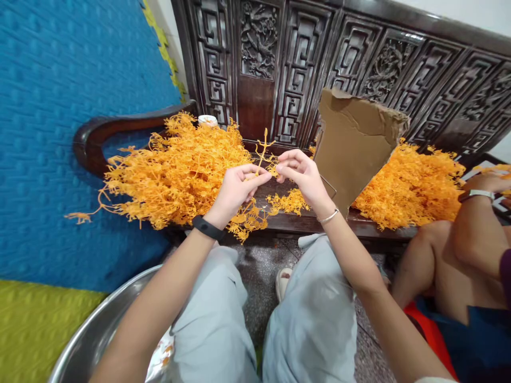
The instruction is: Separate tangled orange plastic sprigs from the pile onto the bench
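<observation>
A blue padded mat (59, 133) is standing at far left, with a steel basin (96, 330) sitting low beside the person's knee. A large heap of orange plastic sprigs (179, 170) is lying on the dark carved bench (303, 221), next to its curved armrest (120, 127). The left hand (235, 191) is pinching the stem of a single orange sprig (263, 151), which is standing upright just above the bench seat. The right hand (301, 175) is closing its fingertips on small orange pieces just beside that stem. A torn cardboard sheet (355, 143) is leaning behind the right wrist. A second orange heap (411, 186) is lying further right, and another person's arm (475, 213) is resting at the edge.
</observation>
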The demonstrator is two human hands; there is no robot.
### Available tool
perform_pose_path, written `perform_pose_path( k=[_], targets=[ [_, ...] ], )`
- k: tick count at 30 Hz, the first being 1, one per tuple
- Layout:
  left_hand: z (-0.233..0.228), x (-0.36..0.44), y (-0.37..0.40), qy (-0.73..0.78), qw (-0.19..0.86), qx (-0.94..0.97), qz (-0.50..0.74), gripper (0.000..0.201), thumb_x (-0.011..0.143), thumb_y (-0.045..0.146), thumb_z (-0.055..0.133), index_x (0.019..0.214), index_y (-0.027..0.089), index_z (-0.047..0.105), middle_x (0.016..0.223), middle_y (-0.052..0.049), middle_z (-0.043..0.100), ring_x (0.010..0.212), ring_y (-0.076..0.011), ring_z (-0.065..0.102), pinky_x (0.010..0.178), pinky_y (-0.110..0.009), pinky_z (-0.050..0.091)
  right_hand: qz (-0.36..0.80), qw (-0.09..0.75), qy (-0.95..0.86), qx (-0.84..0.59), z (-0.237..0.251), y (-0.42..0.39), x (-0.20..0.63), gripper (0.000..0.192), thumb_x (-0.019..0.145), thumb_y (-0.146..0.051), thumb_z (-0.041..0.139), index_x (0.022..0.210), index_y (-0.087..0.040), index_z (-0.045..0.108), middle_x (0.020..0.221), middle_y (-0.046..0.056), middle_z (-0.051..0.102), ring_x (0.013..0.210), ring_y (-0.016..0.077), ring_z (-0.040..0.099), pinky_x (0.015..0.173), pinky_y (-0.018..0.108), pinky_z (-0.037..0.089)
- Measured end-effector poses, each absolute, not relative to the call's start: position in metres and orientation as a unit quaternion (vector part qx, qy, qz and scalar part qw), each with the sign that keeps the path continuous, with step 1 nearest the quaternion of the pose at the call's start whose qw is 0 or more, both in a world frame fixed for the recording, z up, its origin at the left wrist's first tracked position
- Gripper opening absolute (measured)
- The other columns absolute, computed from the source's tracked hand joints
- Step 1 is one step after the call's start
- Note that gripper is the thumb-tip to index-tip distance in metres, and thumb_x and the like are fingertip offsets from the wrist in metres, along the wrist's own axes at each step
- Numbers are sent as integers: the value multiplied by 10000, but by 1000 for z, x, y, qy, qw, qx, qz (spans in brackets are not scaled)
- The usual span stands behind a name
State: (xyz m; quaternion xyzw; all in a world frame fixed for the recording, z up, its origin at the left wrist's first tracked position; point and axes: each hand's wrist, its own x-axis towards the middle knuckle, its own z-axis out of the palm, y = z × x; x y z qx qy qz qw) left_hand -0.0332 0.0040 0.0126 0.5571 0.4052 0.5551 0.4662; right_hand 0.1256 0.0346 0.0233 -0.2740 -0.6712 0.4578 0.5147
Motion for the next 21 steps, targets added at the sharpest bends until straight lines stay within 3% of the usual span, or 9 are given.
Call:
perform_pose_path(
  k=[4, 11, 15, 21],
  targets=[
    [14, -32, 2, 400, 431, 563, 580, 182, 646, 255, 700, 735, 147, 584, 404, 82, 421, 322, -21, 301, 327, -168, 186, 488, 507, -659, -264, 22, 35, 124, 322, 696, -286, 688, 956, -170, 538, 676, -38, 587, 616, 78, 563, 649, 237, 474],
    [13, -32, 2, 398, 378, 605, 576, 146, 682, 241, 673, 741, 166, 561, 382, 92, 401, 326, -30, 330, 338, -156, 228, 485, 405, -726, -272, 18, 40, 128, 238, 686, -312, 699, 843, -141, 643, 746, -4, 617, 657, 80, 542, 655, 236, 441],
    [11, -33, 3, 415, 390, 594, 569, 167, 687, 259, 670, 755, 174, 543, 366, 95, 413, 308, -38, 344, 325, -152, 243, 429, 426, -739, -298, 19, 39, 129, 216, 681, -335, 697, 712, -133, 630, 676, -7, 603, 629, 88, 526, 640, 247, 424],
    [14, -27, 1, 423, 435, 570, 554, 214, 708, 304, 655, 663, 174, 491, 330, 100, 389, 274, -31, 307, 305, -154, 215, 399, 465, -730, -302, 22, 39, 129, 193, 691, -308, 687, 671, -140, 595, 644, -25, 569, 612, 83, 494, 639, 244, 399]
  ],
)
